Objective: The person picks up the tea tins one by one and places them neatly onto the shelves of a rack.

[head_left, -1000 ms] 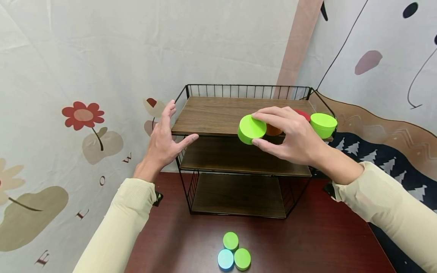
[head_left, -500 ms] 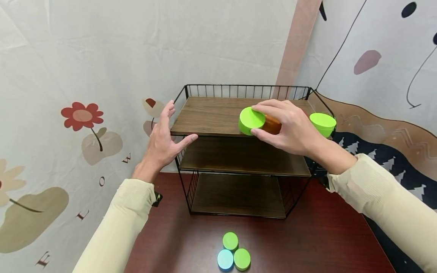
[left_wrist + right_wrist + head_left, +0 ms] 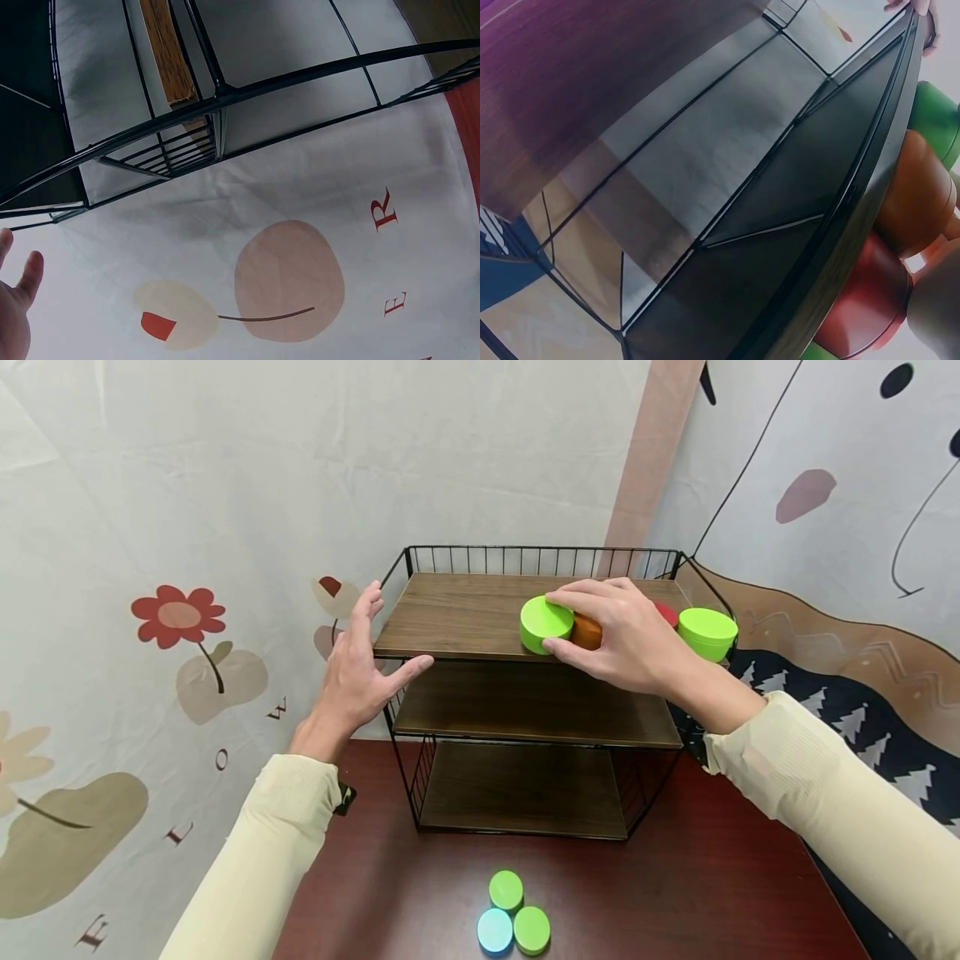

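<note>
In the head view my right hand [image 3: 626, 631] holds a round bright green lidded container [image 3: 546, 625] between fingers and thumb, at the front of the top shelf [image 3: 465, 610]. Just right of it stands an orange container [image 3: 587, 632], partly covered by that hand. A red container [image 3: 666, 612] and another green container [image 3: 707, 633] line the shelf's right end. The right wrist view shows the held green container [image 3: 934, 124] beside the orange one [image 3: 915, 199] and the red one [image 3: 862, 300]. My left hand [image 3: 356, 672], fingers spread and holding nothing, is by the shelf's left end.
The black wire rack has a middle shelf [image 3: 536, 702] and a bottom shelf [image 3: 525, 789] and stands on a dark red table [image 3: 390, 893]. Near the front, two small green lids [image 3: 507, 890] and a blue lid [image 3: 496, 932] sit together. Printed cloth [image 3: 510, 460] hangs behind.
My right hand has brought the green container up and slightly left onto the top shelf's front, and its tilt has lessened. The left hand has stayed in place.
</note>
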Available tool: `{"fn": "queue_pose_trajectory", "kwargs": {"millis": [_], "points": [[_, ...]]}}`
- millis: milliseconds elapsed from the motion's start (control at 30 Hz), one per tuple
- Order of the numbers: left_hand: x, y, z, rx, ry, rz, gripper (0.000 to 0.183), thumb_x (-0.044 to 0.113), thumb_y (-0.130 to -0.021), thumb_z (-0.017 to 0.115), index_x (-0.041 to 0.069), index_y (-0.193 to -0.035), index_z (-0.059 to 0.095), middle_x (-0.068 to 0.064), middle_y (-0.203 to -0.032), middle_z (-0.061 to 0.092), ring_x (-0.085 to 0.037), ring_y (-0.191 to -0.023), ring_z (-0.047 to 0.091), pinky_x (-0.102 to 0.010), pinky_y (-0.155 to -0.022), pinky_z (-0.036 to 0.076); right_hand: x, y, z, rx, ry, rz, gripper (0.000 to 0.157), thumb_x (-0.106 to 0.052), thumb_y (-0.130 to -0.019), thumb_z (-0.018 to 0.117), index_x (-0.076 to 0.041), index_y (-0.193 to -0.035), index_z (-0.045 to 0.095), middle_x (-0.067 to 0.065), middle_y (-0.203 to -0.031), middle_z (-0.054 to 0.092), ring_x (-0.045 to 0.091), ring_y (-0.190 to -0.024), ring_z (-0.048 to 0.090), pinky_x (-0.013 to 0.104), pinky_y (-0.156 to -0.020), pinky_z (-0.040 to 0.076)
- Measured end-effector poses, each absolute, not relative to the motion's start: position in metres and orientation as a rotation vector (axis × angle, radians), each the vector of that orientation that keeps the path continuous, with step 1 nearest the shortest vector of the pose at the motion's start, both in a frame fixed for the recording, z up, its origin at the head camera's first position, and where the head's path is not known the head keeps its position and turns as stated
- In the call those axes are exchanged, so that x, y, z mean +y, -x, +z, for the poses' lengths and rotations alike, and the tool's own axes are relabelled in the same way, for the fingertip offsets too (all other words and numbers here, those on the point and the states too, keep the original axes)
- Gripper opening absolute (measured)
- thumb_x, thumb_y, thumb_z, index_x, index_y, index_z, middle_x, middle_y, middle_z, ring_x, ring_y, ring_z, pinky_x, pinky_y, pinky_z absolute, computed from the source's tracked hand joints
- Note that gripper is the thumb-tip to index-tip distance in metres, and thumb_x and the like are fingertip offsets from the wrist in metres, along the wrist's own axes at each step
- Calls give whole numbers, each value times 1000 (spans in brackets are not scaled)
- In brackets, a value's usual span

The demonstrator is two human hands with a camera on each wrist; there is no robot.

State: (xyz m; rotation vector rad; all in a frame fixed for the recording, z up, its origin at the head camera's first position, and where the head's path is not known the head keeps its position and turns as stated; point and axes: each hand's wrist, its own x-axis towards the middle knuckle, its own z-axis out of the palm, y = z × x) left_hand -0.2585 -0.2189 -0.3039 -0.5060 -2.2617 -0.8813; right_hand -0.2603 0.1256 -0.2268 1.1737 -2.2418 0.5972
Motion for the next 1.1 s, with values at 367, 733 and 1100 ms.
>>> {"fn": "queue_pose_trajectory", "kwargs": {"millis": [367,733,1100], "points": [[-219,258,-304,-2266,501,-876,103,45,-80,82,19,-158,20,-3,-158,35,-21,-143,36,-57,-110,31,124,261,-224,-2370,-1118,470,44,-31,-93,69,-5,-128,66,11,-126,67,26,-118,61,47,-101,35],[-219,259,-305,-2262,510,-882,103,45,-81,81,18,-158,20,-1,-159,34,-21,-143,36,-57,-111,29,123,260,-223,-2372,-1117,459,46,-31,-93,69,-5,-131,64,12,-129,65,28,-119,60,48,-102,37],[-218,257,-305,-2272,503,-876,103,46,-81,81,22,-159,18,0,-159,33,-20,-144,35,-57,-110,30,127,245,-215,-2253,-1151,549,47,-24,-89,73,-6,-132,64,11,-131,64,28,-121,58,46,-103,35]]}}
